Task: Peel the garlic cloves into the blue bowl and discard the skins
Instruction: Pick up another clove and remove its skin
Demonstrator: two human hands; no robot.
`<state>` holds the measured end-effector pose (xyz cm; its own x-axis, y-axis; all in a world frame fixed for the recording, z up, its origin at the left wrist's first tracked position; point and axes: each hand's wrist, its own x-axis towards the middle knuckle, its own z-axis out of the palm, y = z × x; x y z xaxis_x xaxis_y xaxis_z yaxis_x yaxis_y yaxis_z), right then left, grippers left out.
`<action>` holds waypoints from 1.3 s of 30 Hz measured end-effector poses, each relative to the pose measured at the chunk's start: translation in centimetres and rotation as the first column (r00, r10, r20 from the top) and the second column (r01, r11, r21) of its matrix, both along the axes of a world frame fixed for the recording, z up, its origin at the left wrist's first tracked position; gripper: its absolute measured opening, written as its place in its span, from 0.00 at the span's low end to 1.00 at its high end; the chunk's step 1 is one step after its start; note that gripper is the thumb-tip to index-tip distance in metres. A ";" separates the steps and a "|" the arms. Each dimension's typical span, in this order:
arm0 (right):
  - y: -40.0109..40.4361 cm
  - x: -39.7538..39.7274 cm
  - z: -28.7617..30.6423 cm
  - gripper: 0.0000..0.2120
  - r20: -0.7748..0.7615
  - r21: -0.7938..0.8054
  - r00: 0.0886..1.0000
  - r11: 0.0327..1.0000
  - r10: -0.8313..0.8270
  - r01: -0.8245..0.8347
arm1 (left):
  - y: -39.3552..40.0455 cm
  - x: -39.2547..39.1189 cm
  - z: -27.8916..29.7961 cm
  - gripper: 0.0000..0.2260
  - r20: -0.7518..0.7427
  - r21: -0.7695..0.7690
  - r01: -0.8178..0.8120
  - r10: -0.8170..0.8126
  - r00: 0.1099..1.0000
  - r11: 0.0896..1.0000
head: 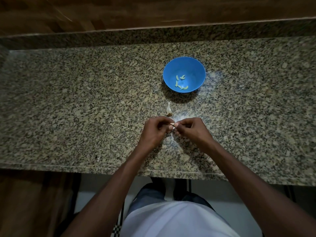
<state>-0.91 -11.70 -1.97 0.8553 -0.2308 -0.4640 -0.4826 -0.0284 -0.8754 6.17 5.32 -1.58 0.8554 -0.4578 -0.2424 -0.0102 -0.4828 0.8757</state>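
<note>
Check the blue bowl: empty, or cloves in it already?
Not empty: the blue bowl stands upright with a few peeled cloves lying in its bottom.

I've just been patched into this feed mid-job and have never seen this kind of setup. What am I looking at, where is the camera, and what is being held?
There is no machine here: a person works with two bare hands. The single picture comes from a wide-angle camera worn on the person's head, looking forward and down, so the arms come in from the bottom.

The surface is a speckled granite counter. On it stands a round blue plastic bowl holding a few pale peeled garlic cloves. Nearer the person lies the whitish remainder of a garlic bulb with its brown root end.

The left hand and right hand meet in front of the person, fingertips together in a pinching grip on a small garlic clove, mostly hidden between them. It looks like peeling in progress.
</note>
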 end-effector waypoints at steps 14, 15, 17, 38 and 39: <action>1.3 0.0 0.4 0.04 0.220 -0.403 0.975 0.906 -0.040 0.128 | -2.3 -1.1 -0.2 0.06 -0.186 -0.021 -0.287 0.278 0.942 0.958; 1.3 0.1 0.3 0.04 0.241 -0.419 0.970 0.897 -0.038 0.140 | -2.3 -1.2 -0.2 0.06 -0.240 -0.045 -0.306 0.287 0.927 0.951; 1.4 0.2 0.2 0.04 0.261 -0.418 0.965 0.896 -0.036 0.147 | -2.2 -1.5 -0.2 0.06 -0.268 -0.064 -0.337 0.309 0.913 0.939; 1.0 1.1 0.4 0.06 0.290 -0.553 0.954 0.827 0.079 0.100 | -3.1 -0.7 0.0 0.03 -0.129 0.009 -0.304 0.302 0.944 0.953; 1.0 1.1 0.2 0.05 0.307 -0.588 0.946 0.802 0.103 0.103 | -3.2 -0.9 0.2 0.05 -0.265 -0.028 -0.368 0.348 0.899 0.930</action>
<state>0.15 -10.65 -1.75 0.9278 -0.3696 0.0510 -0.1908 -0.5874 -0.7865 5.26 2.14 -1.43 0.8804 -0.1578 -0.4472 0.3753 -0.3449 0.8604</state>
